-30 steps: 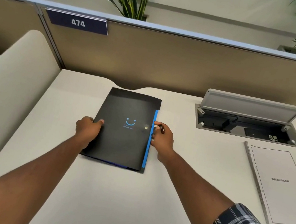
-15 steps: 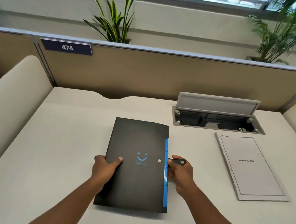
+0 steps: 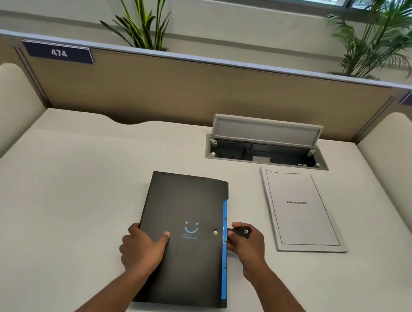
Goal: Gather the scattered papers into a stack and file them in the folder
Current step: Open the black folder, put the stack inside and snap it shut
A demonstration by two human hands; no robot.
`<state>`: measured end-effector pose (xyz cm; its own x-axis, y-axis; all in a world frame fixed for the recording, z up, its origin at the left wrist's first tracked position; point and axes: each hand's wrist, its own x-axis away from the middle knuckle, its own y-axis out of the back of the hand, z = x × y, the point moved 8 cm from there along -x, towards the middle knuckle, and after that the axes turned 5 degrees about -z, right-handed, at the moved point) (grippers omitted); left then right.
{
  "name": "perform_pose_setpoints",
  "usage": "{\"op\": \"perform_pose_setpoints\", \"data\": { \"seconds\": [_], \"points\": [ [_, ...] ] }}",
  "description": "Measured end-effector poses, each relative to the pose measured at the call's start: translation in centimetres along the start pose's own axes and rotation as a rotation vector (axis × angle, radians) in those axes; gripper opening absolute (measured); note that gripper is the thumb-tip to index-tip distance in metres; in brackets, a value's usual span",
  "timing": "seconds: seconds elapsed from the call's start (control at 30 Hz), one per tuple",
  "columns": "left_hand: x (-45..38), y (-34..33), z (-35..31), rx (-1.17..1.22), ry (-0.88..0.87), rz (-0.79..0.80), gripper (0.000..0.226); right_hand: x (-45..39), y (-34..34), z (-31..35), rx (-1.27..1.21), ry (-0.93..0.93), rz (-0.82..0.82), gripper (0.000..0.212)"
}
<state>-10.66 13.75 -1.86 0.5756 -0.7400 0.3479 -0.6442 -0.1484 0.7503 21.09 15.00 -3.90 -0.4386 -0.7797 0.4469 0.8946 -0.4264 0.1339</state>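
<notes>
We find a flat, matte black folder [image 3: 183, 243] lying closed on the smooth off-white table [image 3: 57, 213], nearest us and near its middle. A blue strip runs down its right edge; a blue smile mark and a small metal stud sit on the cover. Our left hand [image 3: 142, 250] holds the left edge, thumb flat on the cover. Our right hand [image 3: 246, 244] pinches the black strap tab [image 3: 241, 232] at the right edge. Farther right, apart from the folder, lies a squared stack of white papers [image 3: 302, 213], top sheet bordered. Beyond it, a grey cable box [image 3: 267, 149] stands open.
</notes>
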Motion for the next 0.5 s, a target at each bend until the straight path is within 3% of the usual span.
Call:
{"op": "perform_pose_setpoints", "data": {
  "seconds": [0.23,0.5],
  "points": [
    [5.6,-3.5,1.0,-0.105,0.125,-0.026,0.094,-1.3,4.5,-0.5,0.292,0.191,0.066,0.025],
    [7.8,-4.8,1.0,-0.217,0.197,-0.161,0.083,-1.5,4.2,0.0,0.544,0.366,0.218,0.019]
  ]
}}
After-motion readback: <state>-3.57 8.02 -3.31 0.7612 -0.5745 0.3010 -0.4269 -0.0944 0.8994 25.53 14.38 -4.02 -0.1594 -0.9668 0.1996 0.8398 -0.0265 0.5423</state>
